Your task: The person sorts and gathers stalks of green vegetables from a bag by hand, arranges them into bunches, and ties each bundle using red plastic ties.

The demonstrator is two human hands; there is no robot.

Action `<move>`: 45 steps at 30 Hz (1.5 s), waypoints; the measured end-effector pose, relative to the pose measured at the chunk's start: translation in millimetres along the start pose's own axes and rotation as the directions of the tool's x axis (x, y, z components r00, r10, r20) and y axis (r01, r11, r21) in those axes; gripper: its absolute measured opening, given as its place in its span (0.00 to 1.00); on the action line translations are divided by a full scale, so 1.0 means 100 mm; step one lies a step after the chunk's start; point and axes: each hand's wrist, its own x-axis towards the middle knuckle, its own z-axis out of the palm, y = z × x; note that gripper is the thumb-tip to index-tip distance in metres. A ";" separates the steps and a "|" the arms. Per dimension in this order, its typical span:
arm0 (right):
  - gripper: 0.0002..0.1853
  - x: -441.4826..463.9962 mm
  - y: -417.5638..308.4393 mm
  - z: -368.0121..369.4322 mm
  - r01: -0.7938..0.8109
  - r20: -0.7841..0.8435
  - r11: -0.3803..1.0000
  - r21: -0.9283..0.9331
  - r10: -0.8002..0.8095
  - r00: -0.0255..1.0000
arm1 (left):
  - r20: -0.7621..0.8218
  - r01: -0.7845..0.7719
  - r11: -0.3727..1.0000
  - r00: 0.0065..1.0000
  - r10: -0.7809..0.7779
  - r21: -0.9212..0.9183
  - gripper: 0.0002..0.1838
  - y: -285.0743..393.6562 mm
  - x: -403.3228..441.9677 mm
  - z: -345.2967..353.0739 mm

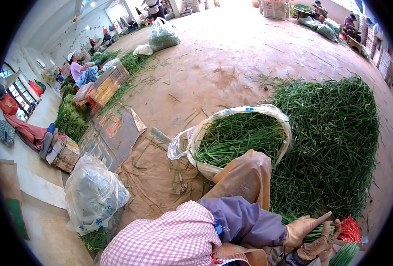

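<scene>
At the lower right, my left hand (pixel 299 230), gloved and in a purple sleeve, is closed around a bunch of thin green stems (pixel 315 234). My right hand (pixel 316 248), in a brownish glove, presses against the same bunch from below, its fingers curled round it. Just beyond the hands lies a heap of red strips (pixel 349 229). Another bundle of green stems (pixel 345 254) sits at the bottom edge. A large pile of green stems (pixel 329 142) spreads beside me. By my knee stands a clear plastic bag (pixel 288 128) filled with the same greens.
A stuffed clear plastic bag (pixel 94 193) stands on the left near a brown floor cloth (pixel 154 177). Flattened cardboard (pixel 112 133) lies behind it. Farther off, a seated person (pixel 77 71) works beside crates (pixel 110 86), and a full bag (pixel 163 35) rests on the floor.
</scene>
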 end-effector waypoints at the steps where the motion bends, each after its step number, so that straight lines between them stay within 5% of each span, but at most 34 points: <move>1: 0.22 0.06 0.10 -0.07 0.051 -0.010 0.998 -0.025 -0.052 0.999 | 0.021 0.006 0.996 1.000 -0.004 -0.085 0.58 -0.02 -0.01 -0.02; 5: 0.20 0.08 0.05 0.10 0.050 0.002 0.994 -0.101 -0.050 0.999 | 0.106 0.011 0.916 0.994 0.035 -0.400 0.56 -0.14 0.08 -0.11; 6: 0.20 0.02 -0.10 0.19 -0.030 0.023 0.993 -0.115 0.033 0.999 | -0.009 -0.095 0.925 0.995 0.099 -0.368 0.57 -0.17 0.08 -0.05; 9: 0.16 -0.08 -0.17 0.35 0.017 0.036 0.999 0.035 -0.019 0.999 | -0.022 -0.052 0.982 0.999 0.049 -0.180 0.58 -0.21 0.11 -0.06; 10: 0.14 -0.05 -0.17 0.32 0.011 0.040 0.997 0.072 -0.014 0.999 | 0.109 0.054 0.988 0.993 -0.038 -0.146 0.58 -0.03 0.09 -0.25; 15: 0.11 0.31 -0.25 -0.24 -0.148 0.157 0.938 0.313 0.102 0.982 | 0.207 -0.057 0.978 0.973 0.099 -0.203 0.57 -0.05 0.07 -0.31; 16: 0.13 0.12 -0.49 0.19 0.029 -0.117 0.933 0.360 0.014 0.993 | 0.224 -0.056 0.981 0.970 0.098 -0.186 0.56 -0.12 0.08 -0.32; 19: 0.17 0.30 -0.82 -0.53 -0.100 0.357 0.815 0.570 -0.135 0.924 | 0.271 -0.025 0.972 0.958 0.089 -0.234 0.52 -0.21 0.09 -0.34; 21: 0.19 0.12 -1.16 -0.35 -0.237 0.486 0.626 0.743 -0.261 0.834 | 0.294 0.114 0.921 0.956 0.001 -0.373 0.48 -0.24 0.12 -0.52; 22: 0.17 0.06 -1.19 -0.35 -0.202 0.401 0.518 0.831 -0.306 0.864 | 0.323 0.201 0.864 0.945 -0.048 -0.461 0.46 -0.24 0.19 -0.58; 24: 0.06 0.17 -0.93 -0.14 -0.038 0.224 0.963 0.267 -0.023 0.974 | 0.396 0.356 0.686 0.912 -0.107 -0.634 0.43 -0.29 0.33 -0.64; 25: 0.10 0.23 -0.68 -0.21 -0.086 0.065 0.992 -0.096 0.093 0.994 | 0.443 0.423 0.544 0.891 -0.101 -0.725 0.45 -0.26 0.35 -0.61; 26: 0.17 0.45 -0.11 -0.68 0.103 0.188 0.735 -0.670 0.034 0.982 | 0.471 0.443 0.472 0.880 -0.065 -0.762 0.46 -0.26 0.37 -0.59; 29: 0.17 0.21 0.04 -0.47 0.448 0.371 0.548 -0.707 -0.252 0.894 | 0.521 0.492 0.310 0.854 0.011 -0.813 0.48 -0.26 0.24 -0.52; 31: 0.16 0.07 -0.26 -0.05 0.141 0.204 0.937 -0.319 -0.077 0.976 | 0.547 0.511 0.328 0.837 0.022 -0.795 0.48 -0.28 0.25 -0.54; 33: 0.21 -0.01 -0.38 0.22 0.221 0.254 0.970 -0.101 -0.189 0.948 | 0.536 0.502 0.284 0.842 0.052 -0.817 0.46 -0.26 0.24 -0.53; 35: 0.22 -0.01 -0.45 0.29 0.398 0.363 0.805 -0.440 -0.246 0.899 | 0.567 0.532 0.293 0.822 0.044 -0.794 0.45 -0.39 0.23 -0.50; 36: 0.14 0.01 -0.37 0.36 0.491 0.306 0.685 -0.538 -0.385 0.871 | 0.582 0.557 0.306 0.813 -0.012 -0.772 0.46 -0.40 0.20 -0.51; 40: 0.05 0.26 -0.34 0.08 0.204 -0.168 0.961 -0.185 -0.236 0.957 | 0.564 0.514 0.311 0.821 0.093 -0.800 0.47 -0.36 0.24 -0.49; 45: 0.09 0.12 -0.48 0.07 0.063 0.133 0.953 -0.296 -0.024 0.991 | 0.527 0.505 0.345 0.849 -0.034 -0.791 0.42 -0.33 0.33 -0.48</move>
